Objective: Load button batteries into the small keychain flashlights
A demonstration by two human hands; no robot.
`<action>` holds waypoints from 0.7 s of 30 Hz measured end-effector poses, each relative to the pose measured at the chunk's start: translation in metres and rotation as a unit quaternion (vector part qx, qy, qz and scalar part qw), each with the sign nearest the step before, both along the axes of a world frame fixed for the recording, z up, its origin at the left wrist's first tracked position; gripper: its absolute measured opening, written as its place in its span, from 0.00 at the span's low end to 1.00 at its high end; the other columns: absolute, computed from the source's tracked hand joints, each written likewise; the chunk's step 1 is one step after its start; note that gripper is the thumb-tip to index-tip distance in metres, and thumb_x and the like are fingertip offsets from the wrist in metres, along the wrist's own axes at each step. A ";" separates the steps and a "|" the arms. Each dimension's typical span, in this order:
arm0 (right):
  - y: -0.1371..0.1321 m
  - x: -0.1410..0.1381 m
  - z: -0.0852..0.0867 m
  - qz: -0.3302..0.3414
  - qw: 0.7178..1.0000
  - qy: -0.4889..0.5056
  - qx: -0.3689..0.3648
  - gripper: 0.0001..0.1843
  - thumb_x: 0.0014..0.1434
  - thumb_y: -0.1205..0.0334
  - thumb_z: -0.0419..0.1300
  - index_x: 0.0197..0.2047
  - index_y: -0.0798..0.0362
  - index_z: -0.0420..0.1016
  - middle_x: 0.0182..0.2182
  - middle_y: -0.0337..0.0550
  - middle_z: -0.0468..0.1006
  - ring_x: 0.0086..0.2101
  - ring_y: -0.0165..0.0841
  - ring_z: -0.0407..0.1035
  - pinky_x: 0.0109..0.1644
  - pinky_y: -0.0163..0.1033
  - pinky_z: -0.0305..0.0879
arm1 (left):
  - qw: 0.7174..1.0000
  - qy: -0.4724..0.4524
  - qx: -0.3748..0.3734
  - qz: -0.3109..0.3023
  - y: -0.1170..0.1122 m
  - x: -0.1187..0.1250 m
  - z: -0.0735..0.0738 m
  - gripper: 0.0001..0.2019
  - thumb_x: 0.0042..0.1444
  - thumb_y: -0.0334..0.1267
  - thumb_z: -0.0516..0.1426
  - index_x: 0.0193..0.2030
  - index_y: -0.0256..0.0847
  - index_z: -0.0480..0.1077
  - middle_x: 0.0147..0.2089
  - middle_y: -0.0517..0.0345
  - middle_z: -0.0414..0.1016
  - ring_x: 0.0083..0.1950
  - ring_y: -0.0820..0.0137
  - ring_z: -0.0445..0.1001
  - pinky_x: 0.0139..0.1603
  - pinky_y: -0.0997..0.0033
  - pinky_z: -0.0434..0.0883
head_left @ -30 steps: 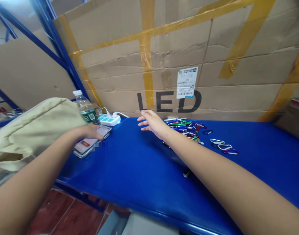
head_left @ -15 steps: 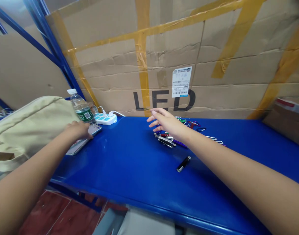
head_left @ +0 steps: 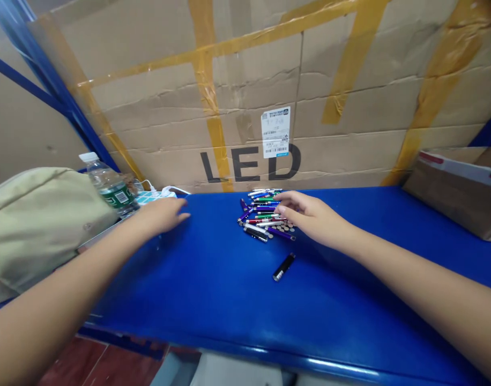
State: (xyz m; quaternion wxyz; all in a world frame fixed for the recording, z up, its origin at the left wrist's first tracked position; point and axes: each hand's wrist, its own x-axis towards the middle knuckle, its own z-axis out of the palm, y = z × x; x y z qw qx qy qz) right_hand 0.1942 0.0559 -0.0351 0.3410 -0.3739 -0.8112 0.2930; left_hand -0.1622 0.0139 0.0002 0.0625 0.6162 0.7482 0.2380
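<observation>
My right hand (head_left: pixel 312 217) is over the right side of a pile of small metal pen-shaped tubes (head_left: pixel 261 210) in purple, green, red, silver and black. Its fingers are parted and curve toward the pile, with nothing seen in them. Small round silver discs (head_left: pixel 288 227), like button cells, lie beside the tubes and partly below that hand. One black tube (head_left: pixel 284 267) rests apart, nearer the table's front edge. Left of the pile, my left hand (head_left: pixel 163 214) hovers above the table with thumb and fingers apart, holding nothing I can see.
A blue table (head_left: pixel 213 295) stands against a large taped cardboard box (head_left: pixel 157 118). On the left are a beige bag (head_left: pixel 44 220), a water bottle (head_left: pixel 111 185) and a white power strip (head_left: pixel 153 195). A smaller open carton (head_left: pixel 454 187) sits at the right.
My left hand has come away from the phone-like device at the left and moved right. My right hand has lowered to the pile's right side, uncovering more tubes. The view has turned right.
</observation>
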 end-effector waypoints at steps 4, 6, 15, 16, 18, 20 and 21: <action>0.003 0.007 0.007 0.002 0.980 -0.128 0.153 0.15 0.63 0.58 0.51 0.48 0.52 0.75 0.46 0.49 0.79 0.45 0.39 0.71 0.49 0.46 0.66 | 0.973 0.088 0.062 -0.204 0.032 0.085 -0.022 0.14 0.52 0.51 0.59 0.38 0.44 0.75 0.40 0.47 0.75 0.46 0.52 0.73 0.52 0.57 0.65; 0.005 0.010 0.008 0.019 0.953 -0.207 0.222 0.14 0.64 0.60 0.50 0.44 0.53 0.76 0.42 0.50 0.79 0.44 0.41 0.71 0.48 0.47 0.65 | 0.952 0.153 0.067 -0.257 0.043 0.116 -0.029 0.18 0.53 0.53 0.58 0.42 0.42 0.74 0.41 0.44 0.74 0.45 0.51 0.73 0.48 0.56 0.67; 0.011 0.013 0.000 0.035 0.922 -0.323 0.211 0.15 0.63 0.55 0.53 0.35 0.54 0.77 0.33 0.48 0.76 0.36 0.38 0.70 0.43 0.43 0.64 | 0.921 0.179 0.082 -0.336 0.060 0.133 -0.042 0.15 0.61 0.47 0.53 0.47 0.41 0.73 0.47 0.46 0.74 0.48 0.54 0.71 0.49 0.55 0.66; 0.010 0.013 0.001 0.040 0.923 -0.323 0.204 0.15 0.63 0.54 0.53 0.35 0.54 0.77 0.34 0.48 0.76 0.36 0.37 0.69 0.43 0.43 0.64 | 0.919 0.180 0.082 -0.341 0.061 0.130 -0.041 0.15 0.62 0.46 0.51 0.46 0.41 0.73 0.47 0.47 0.74 0.48 0.56 0.71 0.50 0.56 0.66; 0.006 0.011 0.002 0.050 0.923 -0.329 0.191 0.14 0.62 0.53 0.55 0.34 0.54 0.76 0.34 0.47 0.76 0.35 0.37 0.69 0.42 0.43 0.64 | 0.919 0.186 0.073 -0.341 0.062 0.124 -0.038 0.14 0.63 0.42 0.49 0.45 0.40 0.73 0.46 0.49 0.74 0.47 0.59 0.71 0.49 0.58 0.67; 0.003 0.009 0.001 0.057 0.921 -0.341 0.179 0.13 0.61 0.54 0.56 0.33 0.53 0.75 0.34 0.46 0.76 0.35 0.37 0.68 0.41 0.42 0.63 | 0.928 0.184 0.044 -0.320 0.066 0.116 -0.033 0.13 0.63 0.40 0.48 0.43 0.40 0.73 0.45 0.50 0.75 0.46 0.60 0.72 0.46 0.61 0.68; 0.003 0.009 0.001 0.059 0.920 -0.346 0.173 0.12 0.60 0.55 0.57 0.33 0.53 0.74 0.35 0.46 0.76 0.35 0.36 0.68 0.41 0.42 0.63 | 0.935 0.176 0.016 -0.307 0.068 0.112 -0.031 0.13 0.62 0.41 0.49 0.44 0.40 0.72 0.44 0.51 0.75 0.44 0.61 0.73 0.43 0.62 0.68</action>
